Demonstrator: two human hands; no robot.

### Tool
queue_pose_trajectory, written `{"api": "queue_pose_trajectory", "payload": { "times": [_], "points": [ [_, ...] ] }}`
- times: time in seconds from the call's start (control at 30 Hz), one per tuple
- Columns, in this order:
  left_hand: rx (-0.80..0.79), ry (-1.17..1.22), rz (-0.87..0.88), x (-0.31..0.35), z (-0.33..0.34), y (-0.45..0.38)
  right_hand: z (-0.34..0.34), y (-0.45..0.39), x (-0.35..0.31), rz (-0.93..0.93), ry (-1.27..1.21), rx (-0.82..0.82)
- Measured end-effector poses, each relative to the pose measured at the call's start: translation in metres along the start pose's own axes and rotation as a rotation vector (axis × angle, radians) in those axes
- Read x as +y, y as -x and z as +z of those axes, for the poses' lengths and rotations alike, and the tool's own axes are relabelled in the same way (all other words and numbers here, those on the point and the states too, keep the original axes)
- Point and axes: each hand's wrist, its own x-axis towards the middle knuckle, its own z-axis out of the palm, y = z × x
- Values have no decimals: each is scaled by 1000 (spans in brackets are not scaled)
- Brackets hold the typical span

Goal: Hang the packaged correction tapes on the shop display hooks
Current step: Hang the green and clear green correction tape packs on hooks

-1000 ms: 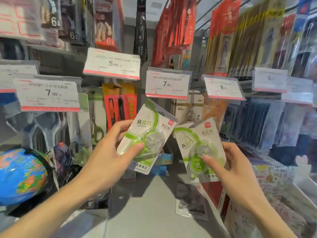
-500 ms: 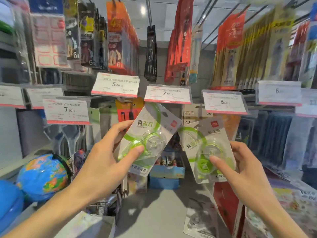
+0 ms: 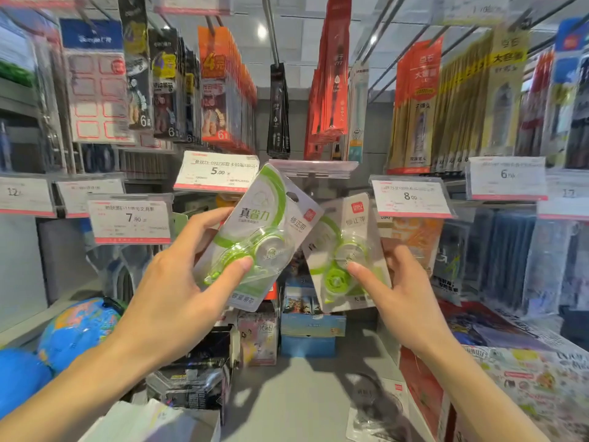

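I hold two packaged correction tapes, each a green and clear dispenser on a grey-white card with a hang hole at the top. My left hand [image 3: 178,285] grips the left pack [image 3: 258,231], thumb on the blister, its top tilted right. My right hand [image 3: 398,291] grips the right pack [image 3: 344,250], partly behind the left one. Both packs are raised just under the tipped-up price tag [image 3: 314,167] at the tip of the middle display hook. The hook's rod is hidden behind that tag.
Price tags [image 3: 216,172] [image 3: 411,197] flank the middle hook. Hanging packs of stationery crowd the hooks above [image 3: 331,90] and to both sides. Blue globes [image 3: 76,330] sit low left, small boxes [image 3: 310,327] on the shelf below, magazines [image 3: 526,378] low right.
Both hands have lifted the two packs upward and closer to the middle hook's price tag. My view has tilted up, showing more of the upper hooks.
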Motion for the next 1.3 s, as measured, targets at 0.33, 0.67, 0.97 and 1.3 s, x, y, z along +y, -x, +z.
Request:
{"api": "queue_pose_trajectory", "payload": {
  "times": [0.33,0.67,0.97,1.3],
  "points": [
    [-29,3,-33,-1,-3,-2,20,-24,-2,126,-6,-30],
    [-37,-20,-5,-3,-4,-4,25,-33,-2,20,-75,-87],
    [-87,-8,-49,-11,1,5,43,-38,7,-5,-50,-3],
    [-131,54,-234,-41,8,10,77,-64,29,136,80,-35]
  ]
}}
